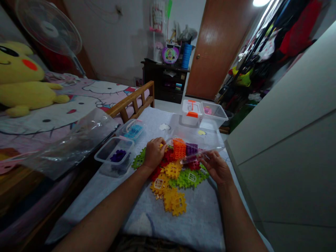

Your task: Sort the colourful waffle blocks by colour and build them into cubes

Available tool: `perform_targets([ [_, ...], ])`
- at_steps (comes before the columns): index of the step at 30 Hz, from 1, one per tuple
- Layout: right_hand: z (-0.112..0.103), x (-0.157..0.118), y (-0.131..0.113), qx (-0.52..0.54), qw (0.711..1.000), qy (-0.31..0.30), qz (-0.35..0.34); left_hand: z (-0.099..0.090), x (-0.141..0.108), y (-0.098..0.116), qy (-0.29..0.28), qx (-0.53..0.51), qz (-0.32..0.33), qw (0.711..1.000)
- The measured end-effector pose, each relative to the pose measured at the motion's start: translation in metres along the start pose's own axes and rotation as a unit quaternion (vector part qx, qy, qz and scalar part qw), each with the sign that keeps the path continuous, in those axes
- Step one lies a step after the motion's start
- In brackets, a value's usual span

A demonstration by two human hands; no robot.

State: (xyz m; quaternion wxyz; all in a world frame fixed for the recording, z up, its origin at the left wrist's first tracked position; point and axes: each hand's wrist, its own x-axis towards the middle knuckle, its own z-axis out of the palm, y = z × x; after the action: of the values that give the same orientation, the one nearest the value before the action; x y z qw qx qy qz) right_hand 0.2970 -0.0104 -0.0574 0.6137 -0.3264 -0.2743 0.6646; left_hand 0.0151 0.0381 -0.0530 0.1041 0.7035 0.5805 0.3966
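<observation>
My left hand (pixel 154 153) is closed, fingertips bent down beside a small yellow piece at the pile's left side; what it pinches is hidden. My right hand (pixel 215 167) pinches the edge of a clear plastic bag (pixel 190 159) on the other side. Behind and partly under the plastic stand a stack of orange interlocking blocks (pixel 179 148) and a stack of purple blocks (pixel 191 149). Red pieces (pixel 168 158) lie between the hands. Yellow pieces (pixel 173 170) spread toward me, and green pieces (pixel 187 177) lie near my right hand.
Left of the pile sit a clear tub with dark purple pieces (pixel 118 156) and a tub with blue pieces (pixel 133 131). At the far end stand a lidded box with orange clips (pixel 192 112) and an open clear box (pixel 214 113). A wooden bed rail (pixel 133 101) borders the left.
</observation>
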Motion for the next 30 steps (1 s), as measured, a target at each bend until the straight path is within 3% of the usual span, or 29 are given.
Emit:
perform_targets([
  [11,0.005,-0.003,0.003,0.009,0.999,-0.049,0.005,-0.012,-0.012,-0.006,0.116,-0.085,0.015,0.99],
  [19,-0.001,0.005,0.0,0.052,0.998,0.018,-0.018,0.003,0.006,0.001,0.066,-0.124,-0.078,0.987],
  [23,-0.002,0.009,0.0,0.062,0.998,0.027,-0.012,0.005,0.002,0.0,0.027,-0.136,-0.07,0.988],
  [30,-0.007,0.011,-0.001,0.082,0.995,0.052,-0.024,0.003,0.002,-0.003,0.139,-0.165,-0.068,0.974],
])
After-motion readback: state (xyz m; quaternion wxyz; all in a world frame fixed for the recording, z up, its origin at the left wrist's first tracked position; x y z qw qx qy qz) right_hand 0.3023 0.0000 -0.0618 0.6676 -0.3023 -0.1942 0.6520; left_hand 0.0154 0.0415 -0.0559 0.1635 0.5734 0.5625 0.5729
